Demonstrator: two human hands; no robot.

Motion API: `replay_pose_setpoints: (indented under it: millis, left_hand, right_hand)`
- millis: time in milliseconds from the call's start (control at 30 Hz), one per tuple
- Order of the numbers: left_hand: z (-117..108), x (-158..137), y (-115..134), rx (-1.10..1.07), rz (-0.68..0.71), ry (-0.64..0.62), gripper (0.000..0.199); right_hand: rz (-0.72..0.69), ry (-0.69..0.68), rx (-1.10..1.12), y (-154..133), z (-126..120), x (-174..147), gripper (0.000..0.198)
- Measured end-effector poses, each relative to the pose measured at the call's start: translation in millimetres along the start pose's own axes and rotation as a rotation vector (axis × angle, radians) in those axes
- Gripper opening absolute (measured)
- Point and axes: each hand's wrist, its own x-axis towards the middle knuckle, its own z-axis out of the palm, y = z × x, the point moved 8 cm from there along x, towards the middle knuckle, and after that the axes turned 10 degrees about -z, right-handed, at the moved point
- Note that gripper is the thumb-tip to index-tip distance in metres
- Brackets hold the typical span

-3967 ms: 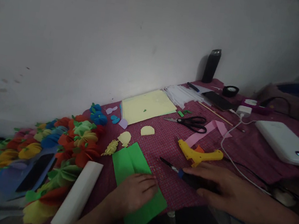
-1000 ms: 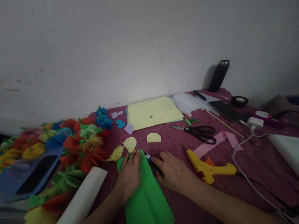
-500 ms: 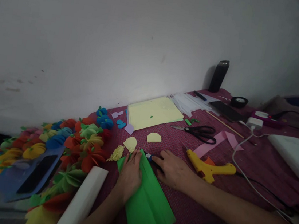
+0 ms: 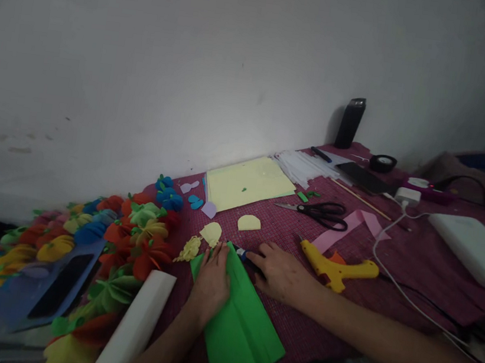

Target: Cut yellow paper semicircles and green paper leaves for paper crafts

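A folded sheet of green paper lies slantwise on the table, reaching over its front edge. Pressed flat near its far end is my left hand, fingers stretched forward. My right hand rests at the paper's right side, fingers closed around a dark utility knife with a blue and white part. The knife's tip is by the paper's upper corner and is hard to make out. Just beyond the paper are a pale yellow cutout, another rounded cutout and a heap of yellow scraps.
Colourful paper flowers crowd the left, beside a white roll. A yellow glue gun, black scissors and pink ribbon lie right. Behind are yellow sheets, white strips and a black bottle. A white cable crosses the right.
My view has shifted slightly, so things on the right appear a little further left. Both hands, the knife and the green paper hold practically the same position.
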Motion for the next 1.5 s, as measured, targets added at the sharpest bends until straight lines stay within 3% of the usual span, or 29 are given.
replay_pose_setpoints:
  millis: [233,433,667,1033,1300,1500]
  left_hand:
    - [0,0,-1,0.007,-0.016,-0.006,0.062]
    - [-1,0,-1,-0.009,-0.012,0.011,0.06]
    - [-12,-3,-1,-0.127,-0.025,0.085,0.062]
    - [-38,2,-14,-0.231,0.03,0.223,0.035]
    - [-46,-1,-21,-0.301,0.053,0.237,0.033]
    - [-44,-1,-18,-0.291,0.072,0.205,0.03]
  right_hand:
    - [0.013,-0.011,-0.014,3,0,2,0.034]
    - [0.038,0.03,-0.006,9,-15,-21,0.04]
    - [0.234,0.098,-0.12,26,-29,-52,0.037]
    - [0.386,0.057,-0.241,52,-22,-20,0.023]
    - [0.359,0.002,-0.277,28,-17,-14,0.023]
    - [0.386,-0.038,-0.268,28,-16,-5,0.026]
